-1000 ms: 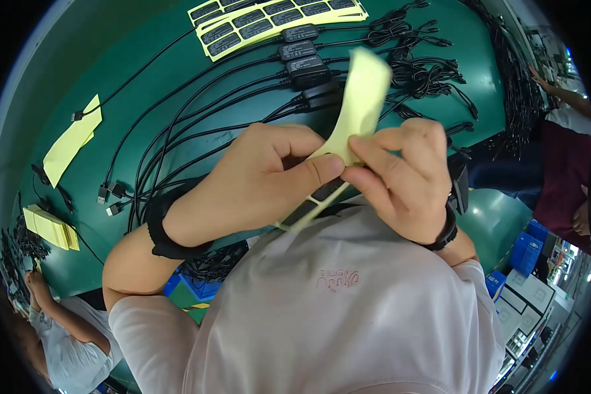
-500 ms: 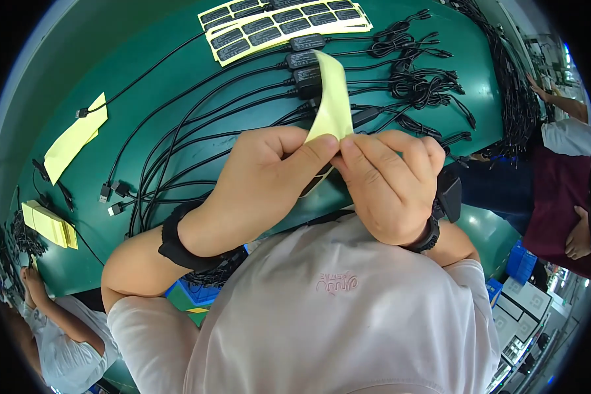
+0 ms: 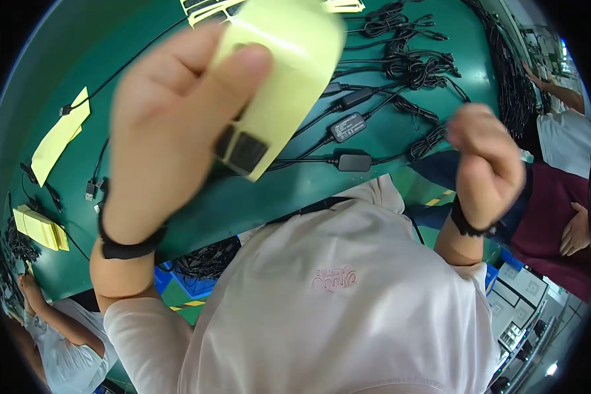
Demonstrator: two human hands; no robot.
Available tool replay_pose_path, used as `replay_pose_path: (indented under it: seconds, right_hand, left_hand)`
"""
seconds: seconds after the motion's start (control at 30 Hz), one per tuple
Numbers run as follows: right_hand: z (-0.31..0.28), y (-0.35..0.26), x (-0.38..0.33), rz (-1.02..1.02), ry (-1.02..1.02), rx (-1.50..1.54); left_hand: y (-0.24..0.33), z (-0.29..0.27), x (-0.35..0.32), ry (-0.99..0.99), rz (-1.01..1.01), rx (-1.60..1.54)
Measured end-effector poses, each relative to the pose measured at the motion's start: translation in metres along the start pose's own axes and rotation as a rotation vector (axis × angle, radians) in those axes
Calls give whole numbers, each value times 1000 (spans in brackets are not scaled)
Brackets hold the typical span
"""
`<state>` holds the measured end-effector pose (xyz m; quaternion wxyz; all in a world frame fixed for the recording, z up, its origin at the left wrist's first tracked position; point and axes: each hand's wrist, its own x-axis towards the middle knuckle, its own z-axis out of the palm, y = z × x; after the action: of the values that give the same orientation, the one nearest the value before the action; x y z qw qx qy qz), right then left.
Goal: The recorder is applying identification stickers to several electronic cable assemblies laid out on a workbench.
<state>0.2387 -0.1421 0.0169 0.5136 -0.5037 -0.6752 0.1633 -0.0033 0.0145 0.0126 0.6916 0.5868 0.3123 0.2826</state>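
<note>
Only the head view to go on here, looking down over a pale pink shirt at a green work table.

We've got our left hand raised close to the camera at about 11 o'clock, fingers and thumb clamped on a curled pale yellow backing sheet that carries a couple of dark rectangular stickers near its lower edge. Pinching it by one side probably keeps our fingertips off the sticky bits, though that's our guess.

Our right hand sits out at 3 o'clock, well apart from the sheet, fingers curled in loosely. There might be something small pinched in there, but we honestly can't tell from this angle.

Between the hands, down on the table, black cables with inline rectangular adapter boxes lie side by side in rows, likely laid out so each box is easy to reach. More coiled black cable bundles sit toward 1 o'clock.

Spare yellow sheets lie at 9 o'clock, and a small yellow stack is lower on the left edge. Other people's arms show at the far right and lower left.
</note>
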Motion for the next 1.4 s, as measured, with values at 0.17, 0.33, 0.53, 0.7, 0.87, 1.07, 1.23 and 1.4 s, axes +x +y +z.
replay_pose_path:
  seconds: [0.17,0.33,0.53,0.7,0.87,1.07,1.23,1.4]
  right_hand:
    - [24,38,-65,147,-386,-369]
    - [25,58,-74,111,-240,-123]
    - [7,57,-41,235,-348,-151]
    - [12,60,-24,122,-425,-403]
    - [12,70,-12,37,-327,-491]
    - [30,31,-36,365,174,36]
    - [34,21,-51,1046,126,477]
    - [31,29,-44,1103,102,432]
  left_hand:
    - [6,-13,2,-210,181,4]
    - [-1,-14,4,-946,162,405]
    - [-27,10,-1,-1038,169,663]
    - [-52,31,-19,-837,322,1073]
    - [-57,31,-23,-749,387,1167]
    - [-63,36,-26,-710,475,1203]
    - [-67,36,-27,-712,453,1215]
    - [-66,35,-27,-712,491,1236]
